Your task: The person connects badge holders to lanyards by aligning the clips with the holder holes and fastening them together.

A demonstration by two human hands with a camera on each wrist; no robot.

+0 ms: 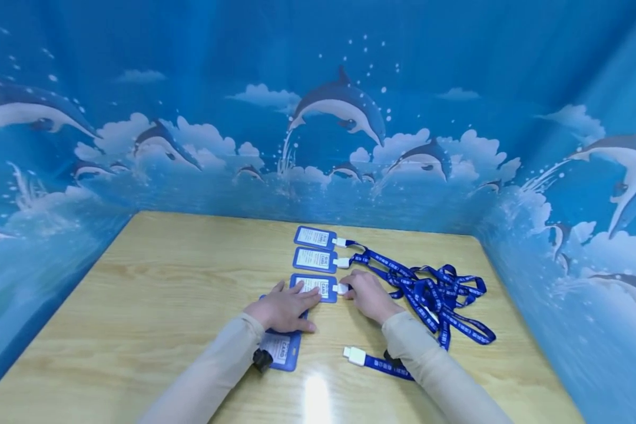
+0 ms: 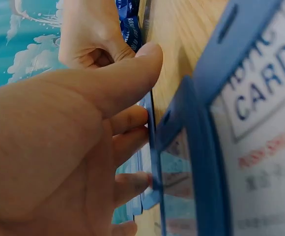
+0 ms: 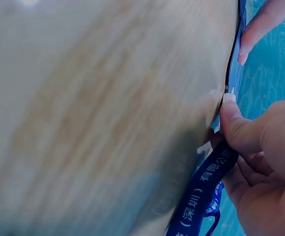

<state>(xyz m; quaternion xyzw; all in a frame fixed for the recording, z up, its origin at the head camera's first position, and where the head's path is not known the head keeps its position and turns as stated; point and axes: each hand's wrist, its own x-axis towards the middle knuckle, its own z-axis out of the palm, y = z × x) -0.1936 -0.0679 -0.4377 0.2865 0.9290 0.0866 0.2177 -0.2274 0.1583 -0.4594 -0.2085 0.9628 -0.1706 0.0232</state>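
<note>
My left hand (image 1: 286,309) lies with its fingers spread and straight on a blue badge holder (image 1: 325,292), the lowest in a column of 3. At that holder's right end my right hand (image 1: 370,294) pinches the white clip (image 3: 229,98) of a blue lanyard (image 3: 201,191). The clip meets the holder's slot end; whether it is fastened cannot be told. Beneath my left palm and wrist are further badge holders (image 1: 282,351), partly covered. In the left wrist view a holder marked CARD (image 2: 260,98) shows close up, overlapping another one (image 2: 177,162).
Two badge holders (image 1: 314,237) with white clips attached lie farther back. Their lanyards run into a tangled pile of blue straps (image 1: 429,294) at right. A loose lanyard clip (image 1: 355,355) lies nearer the front, its strap passing under my right forearm. Dolphin-printed curtains (image 1: 217,147) border the wooden table (image 1: 164,282).
</note>
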